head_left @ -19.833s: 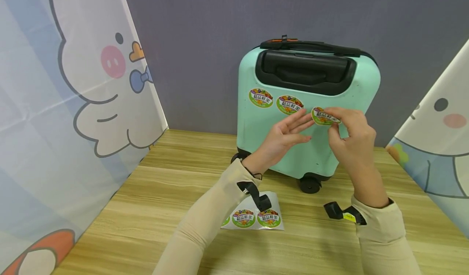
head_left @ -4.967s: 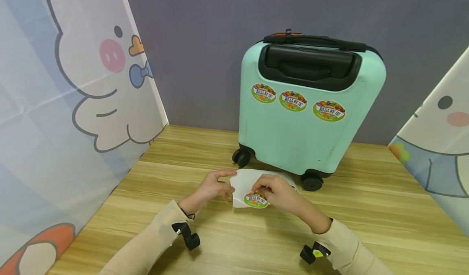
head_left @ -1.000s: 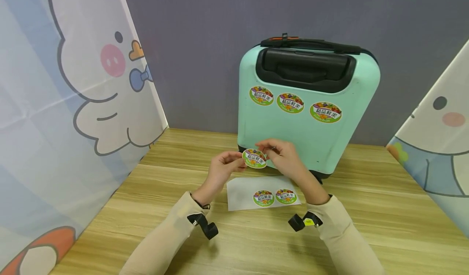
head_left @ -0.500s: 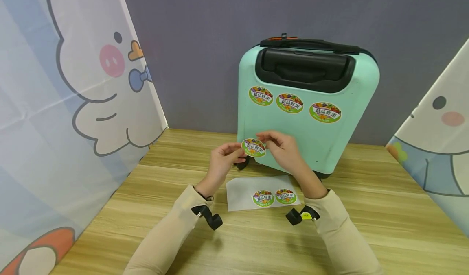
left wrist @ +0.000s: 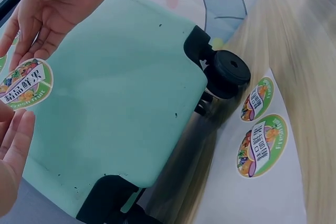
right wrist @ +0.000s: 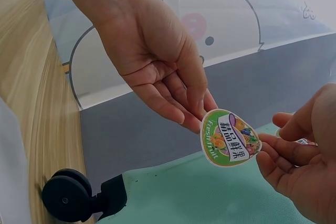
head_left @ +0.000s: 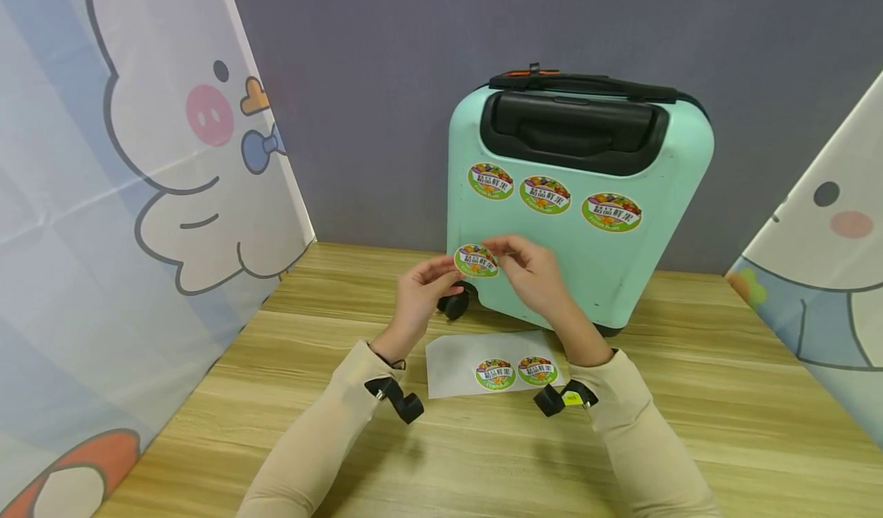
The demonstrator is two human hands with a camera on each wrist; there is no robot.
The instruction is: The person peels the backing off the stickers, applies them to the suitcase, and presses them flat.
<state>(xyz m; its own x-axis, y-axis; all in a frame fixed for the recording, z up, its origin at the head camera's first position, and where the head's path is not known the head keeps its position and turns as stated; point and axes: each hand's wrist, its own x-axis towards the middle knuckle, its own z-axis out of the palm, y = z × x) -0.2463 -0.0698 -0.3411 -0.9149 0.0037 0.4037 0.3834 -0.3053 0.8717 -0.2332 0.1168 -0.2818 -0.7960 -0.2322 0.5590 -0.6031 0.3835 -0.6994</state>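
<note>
Left hand (head_left: pixel 416 297) raised, pinching sticker (head_left: pixel 476 262) — right hand (head_left: pixel 538 279) pinching opposite edge.

Suitcase (head_left: pixel 589 261): plain mint green with small dark specks. Handle (head_left: pixel 576 123): black. Top strap (head_left: pixel 586 83): black, orange accent. Wheel (head_left: pixel 453 306): black. Held sticker (head_left: pixel 476 260): white rim, green lower band with pale lettering, white banner with black characters, purple edging, and fruit in red, orange, yellow and purple. The suitcase stickers (head_left: pixel 545 195) and sheet stickers (head_left: pixel 495 375) carry the same print. Sheet (head_left: pixel 451 366): plain pale grey. Table (head_left: pixel 310 311): yellow-brown wood with darker streaked grain. Rear wall (head_left: pixel 366 112): plain dark grey. Left curtain (head_left: pixel 62 273): white and pale blue, printed with a grey-outlined cartoon figure with pink, orange and blue details. Sleeves (head_left: pixel 313 434): plain beige.
</note>
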